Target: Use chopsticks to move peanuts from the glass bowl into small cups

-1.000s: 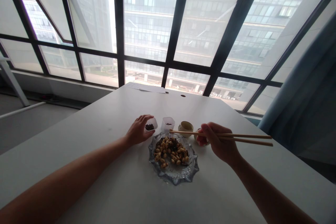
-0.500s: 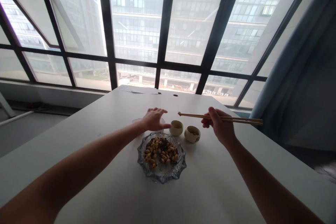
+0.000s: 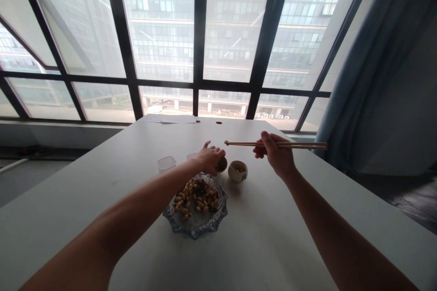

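My right hand (image 3: 276, 150) holds a pair of wooden chopsticks (image 3: 303, 146) nearly level, tips pointing left. A small pale piece, perhaps a peanut, is pinched at the tips (image 3: 226, 142). My left hand (image 3: 210, 158) has its fingers wrapped round a small cup (image 3: 222, 164), which looks tilted and is partly hidden by the hand. Just right of it stands a second cream cup (image 3: 238, 171) with a dark mark and some pieces inside. Below my left hand sits a scalloped glass bowl (image 3: 194, 233) holding several peanuts (image 3: 201, 198) and dark bits.
Clear plastic containers stand behind my left forearm, one (image 3: 166, 163) in plain view and another (image 3: 191, 156) mostly covered. The white table (image 3: 273, 236) reaches toward large windows, with two dark holes near its far edge. A blue-grey curtain (image 3: 358, 77) hangs at the right.
My left hand has moved right and closed on the left cup, which now looks tilted. The chopsticks remain raised with the piece at their tips. The whole view has shifted slightly.
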{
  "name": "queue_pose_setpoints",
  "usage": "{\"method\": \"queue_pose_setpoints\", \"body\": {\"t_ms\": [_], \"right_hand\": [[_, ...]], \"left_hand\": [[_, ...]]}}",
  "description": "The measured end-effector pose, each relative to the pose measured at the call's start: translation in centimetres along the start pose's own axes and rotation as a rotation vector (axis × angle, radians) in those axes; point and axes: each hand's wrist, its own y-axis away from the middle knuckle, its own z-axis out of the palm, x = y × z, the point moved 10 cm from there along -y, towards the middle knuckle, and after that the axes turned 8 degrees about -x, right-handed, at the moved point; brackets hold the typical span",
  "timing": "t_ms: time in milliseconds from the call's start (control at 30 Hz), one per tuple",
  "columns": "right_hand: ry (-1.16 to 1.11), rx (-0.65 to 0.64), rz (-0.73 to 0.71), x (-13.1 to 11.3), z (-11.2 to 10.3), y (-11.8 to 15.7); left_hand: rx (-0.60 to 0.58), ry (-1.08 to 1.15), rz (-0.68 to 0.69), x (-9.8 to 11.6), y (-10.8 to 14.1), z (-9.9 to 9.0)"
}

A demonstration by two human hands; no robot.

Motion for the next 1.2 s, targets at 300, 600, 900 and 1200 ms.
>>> {"method": "queue_pose_setpoints", "body": {"t_ms": [300, 600, 900, 1200], "right_hand": [[0.036, -0.068, 0.012, 0.7, 0.3, 0.1], [0.214, -0.291, 0.017, 2.9, 4.2, 1.0], [0.063, -0.551, 0.185, 0.6, 7.8, 3.1], [0.085, -0.765, 0.190, 2.9, 13.2, 6.6]], "left_hand": [[0.026, 0.074, -0.078, -1.4, 1.1, -0.1], [-0.013, 0.178, -0.109, -1.6, 1.4, -0.5], [-0.165, 0.207, -0.171, -2.8, 0.5, 1.4], [0.262, 0.261, -0.121, -4.7, 8.6, -2.9]]}}
